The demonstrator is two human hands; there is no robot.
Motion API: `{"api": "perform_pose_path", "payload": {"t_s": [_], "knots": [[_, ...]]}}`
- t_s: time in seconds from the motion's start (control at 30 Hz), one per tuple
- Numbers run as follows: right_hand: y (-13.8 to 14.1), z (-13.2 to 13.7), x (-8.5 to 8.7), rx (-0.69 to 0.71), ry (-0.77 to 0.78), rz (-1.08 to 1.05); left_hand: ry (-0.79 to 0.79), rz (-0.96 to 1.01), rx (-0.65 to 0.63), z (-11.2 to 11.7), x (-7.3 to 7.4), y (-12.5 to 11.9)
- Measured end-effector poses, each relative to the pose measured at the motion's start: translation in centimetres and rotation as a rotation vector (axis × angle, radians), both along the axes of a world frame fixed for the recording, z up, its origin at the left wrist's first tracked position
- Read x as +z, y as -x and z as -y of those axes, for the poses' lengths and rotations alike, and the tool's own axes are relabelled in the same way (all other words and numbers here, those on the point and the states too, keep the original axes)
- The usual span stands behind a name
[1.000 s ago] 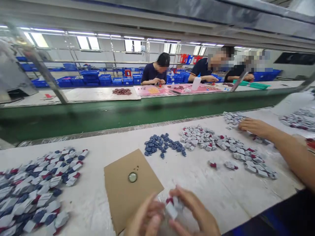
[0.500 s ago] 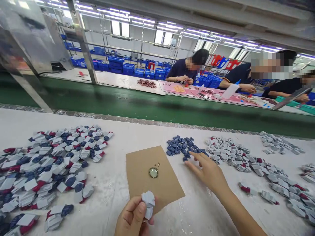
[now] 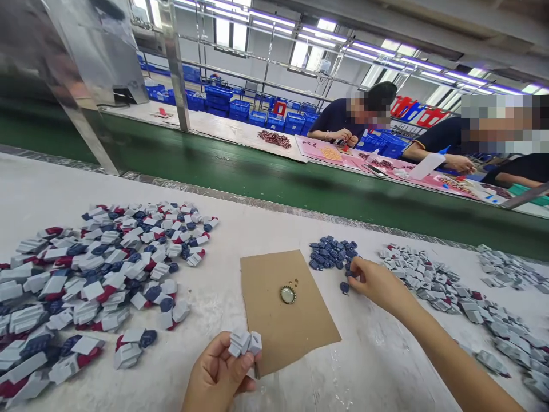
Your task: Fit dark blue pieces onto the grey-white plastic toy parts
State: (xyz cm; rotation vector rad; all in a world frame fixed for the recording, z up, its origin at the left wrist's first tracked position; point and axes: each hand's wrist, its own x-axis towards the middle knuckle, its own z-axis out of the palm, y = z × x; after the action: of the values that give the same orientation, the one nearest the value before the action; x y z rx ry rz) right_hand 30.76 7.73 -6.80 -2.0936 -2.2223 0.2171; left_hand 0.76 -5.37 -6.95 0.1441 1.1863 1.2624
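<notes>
My left hand [image 3: 221, 366], low in the middle of the view, pinches a light grey blocky piece [image 3: 244, 343] between thumb and fingers. Beyond it lies a brown cardboard sheet [image 3: 274, 332] bearing an upturned bottle cap [image 3: 287, 294] and a few tiny brown bits [image 3: 293, 281]. What is inside the cap is too small to tell. To the sheet's right, my right hand [image 3: 380, 284] closes its thumb and forefinger on a small dark blue piece at the edge of a pile of dark blue pieces [image 3: 330, 253]. The fingertips partly hide that piece.
A big heap of joined grey, blue and red pieces [image 3: 107, 263] covers the left. Grey pieces [image 3: 429, 277] spread at right. A green conveyor belt [image 3: 240, 177] runs behind the table. Beyond it, people [image 3: 338, 123] work with their hands near a white bottle [image 3: 429, 165].
My right hand's fingers have gone from spread to pinched at the blue pile. My left hand has turned the grey piece. The whole view has shifted, with the scene moving right.
</notes>
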Motion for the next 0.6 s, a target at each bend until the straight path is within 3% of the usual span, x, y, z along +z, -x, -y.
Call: {"api": "perform_pose_path", "payload": {"t_s": [0.17,0.3,0.47,0.6], "knots": [[1.6,0.9,1.2,0.027,-0.061,-0.075,-0.138,-0.025,0.040,0.2,-0.5,-0.5],[5.5,3.2,1.8,0.091,-0.086,-0.231,-0.164,-0.006,0.091,0.2,-0.7,-1.1],[10.5,5.3,0.7,0.263,-0.231,-0.333,-0.193,-0.017,0.079,0.4,-0.8,-1.1],[12.2,5.8,-0.4,0.305,-0.320,-0.286,-0.179,-0.013,0.080,0.5,-0.9,-1.0]]}}
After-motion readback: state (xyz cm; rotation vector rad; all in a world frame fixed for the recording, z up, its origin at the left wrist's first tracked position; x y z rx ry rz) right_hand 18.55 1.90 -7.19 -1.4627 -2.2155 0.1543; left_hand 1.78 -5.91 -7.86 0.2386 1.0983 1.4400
